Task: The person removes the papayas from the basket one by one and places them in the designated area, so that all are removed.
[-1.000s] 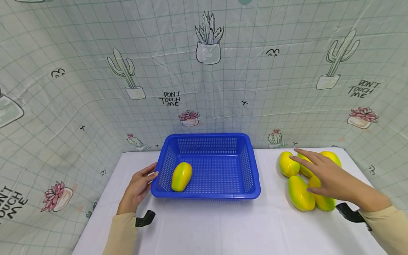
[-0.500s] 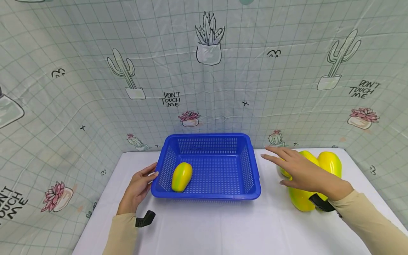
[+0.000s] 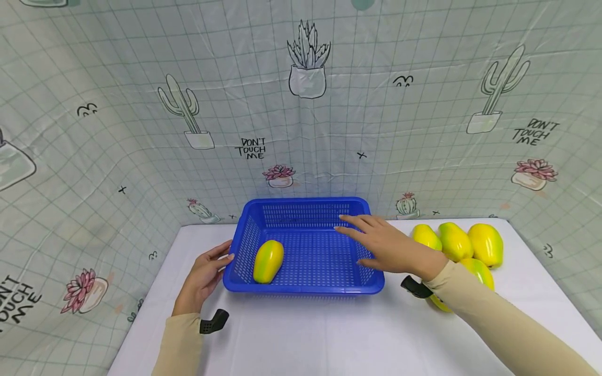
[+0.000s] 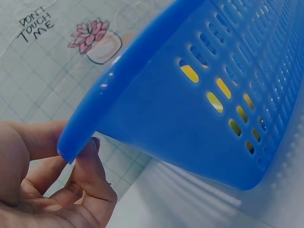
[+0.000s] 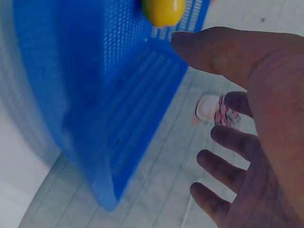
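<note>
A blue plastic basket (image 3: 303,289) with slotted walls stands near the back of the white table. Inside it, toward the left wall, lies one yellow-green mango (image 3: 268,262). My left hand (image 3: 203,279) pinches the basket's left rim; the left wrist view has the rim (image 4: 90,109) between thumb and fingers. Over the basket's right side hovers my right hand (image 3: 388,245), fingers spread and nothing in it. In the right wrist view the spread right hand (image 5: 247,128) is apart from the mango (image 5: 164,10).
Several more mangoes (image 3: 486,245) lie grouped on the table (image 3: 301,339) at the right, partly hidden by the right sleeve (image 3: 498,318). A patterned cloth (image 3: 329,125) hangs behind and along both sides.
My right hand has moved left, from above the mango group to over the basket's right side, staying empty. The left hand, basket and mango inside have stayed in place.
</note>
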`<state>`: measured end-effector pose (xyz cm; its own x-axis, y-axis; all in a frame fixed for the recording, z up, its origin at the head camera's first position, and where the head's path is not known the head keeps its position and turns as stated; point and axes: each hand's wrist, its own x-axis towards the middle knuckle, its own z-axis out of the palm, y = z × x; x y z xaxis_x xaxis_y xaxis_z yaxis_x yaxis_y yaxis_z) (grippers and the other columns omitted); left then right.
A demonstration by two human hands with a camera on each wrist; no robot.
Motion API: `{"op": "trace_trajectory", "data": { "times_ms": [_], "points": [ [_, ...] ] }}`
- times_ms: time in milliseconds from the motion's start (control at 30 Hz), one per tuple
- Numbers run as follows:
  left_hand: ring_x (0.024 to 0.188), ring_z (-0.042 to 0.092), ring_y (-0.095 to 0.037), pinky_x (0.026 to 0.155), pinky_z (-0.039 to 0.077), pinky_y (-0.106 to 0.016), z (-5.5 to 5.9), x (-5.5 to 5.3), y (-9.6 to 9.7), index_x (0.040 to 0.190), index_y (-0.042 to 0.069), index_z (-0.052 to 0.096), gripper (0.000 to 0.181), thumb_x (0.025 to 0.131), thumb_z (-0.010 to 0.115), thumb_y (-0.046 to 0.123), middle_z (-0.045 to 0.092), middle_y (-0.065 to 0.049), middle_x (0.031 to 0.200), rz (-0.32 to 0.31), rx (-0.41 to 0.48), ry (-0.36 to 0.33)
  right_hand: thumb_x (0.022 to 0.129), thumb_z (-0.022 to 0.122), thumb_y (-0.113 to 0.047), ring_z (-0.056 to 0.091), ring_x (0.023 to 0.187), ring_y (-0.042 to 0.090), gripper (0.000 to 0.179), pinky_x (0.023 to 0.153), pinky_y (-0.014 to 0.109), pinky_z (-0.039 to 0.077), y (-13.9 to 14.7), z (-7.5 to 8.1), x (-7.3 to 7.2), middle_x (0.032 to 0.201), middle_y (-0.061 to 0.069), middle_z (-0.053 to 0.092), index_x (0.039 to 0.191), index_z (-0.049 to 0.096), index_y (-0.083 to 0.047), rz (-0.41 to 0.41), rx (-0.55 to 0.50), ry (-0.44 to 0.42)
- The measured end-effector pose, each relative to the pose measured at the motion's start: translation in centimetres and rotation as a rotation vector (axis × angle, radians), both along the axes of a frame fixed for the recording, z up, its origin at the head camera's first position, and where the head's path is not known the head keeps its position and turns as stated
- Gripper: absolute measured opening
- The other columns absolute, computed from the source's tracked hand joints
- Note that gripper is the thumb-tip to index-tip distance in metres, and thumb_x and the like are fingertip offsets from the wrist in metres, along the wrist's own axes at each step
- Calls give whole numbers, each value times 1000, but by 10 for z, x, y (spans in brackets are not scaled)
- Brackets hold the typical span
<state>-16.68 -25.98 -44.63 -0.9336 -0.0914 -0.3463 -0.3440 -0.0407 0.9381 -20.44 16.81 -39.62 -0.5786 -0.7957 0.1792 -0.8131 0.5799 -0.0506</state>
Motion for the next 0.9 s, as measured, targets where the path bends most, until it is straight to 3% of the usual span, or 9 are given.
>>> {"op": "trace_trajectory", "data": {
  "times_ms": [233, 500, 700, 900],
  "points": [
    [95, 66, -5, 85, 58, -18, -1, -2, -2, 161, -1, 41, 57, 107, 58, 2, 51, -17, 148, -17, -14, -3, 89, 88, -29, 45, 145, 43, 82, 117, 63, 40, -31, -2, -9, 165, 20, 40, 158, 47, -8, 31, 29, -81],
    [99, 66, -5, 87, 58, -19, -4, -3, -5, 162, 1, 38, 58, 108, 57, 3, 49, -17, 152, -35, 0, -4, 91, 86, -30, 43, 147, 43, 81, 119, 61, 39, -65, -7, -20, 166, 20, 39, 159, 46, -9, 36, 72, -116],
    [100, 65, -5, 87, 58, -19, -3, -3, -4, 162, 1, 39, 55, 109, 55, 6, 61, -3, 135, -37, 14, -9, 93, 83, -35, 42, 148, 42, 82, 122, 59, 36, -87, -10, -26, 167, 19, 37, 161, 43, -11, 14, 116, -155],
    [98, 66, -4, 85, 58, -19, -2, -4, -6, 162, 2, 39, 56, 108, 54, 3, 64, 2, 130, -26, 22, -16, 94, 82, -37, 41, 149, 41, 82, 123, 57, 35, -108, -7, -31, 166, 18, 38, 162, 42, -12, 7, 157, -180]
  ]
}}
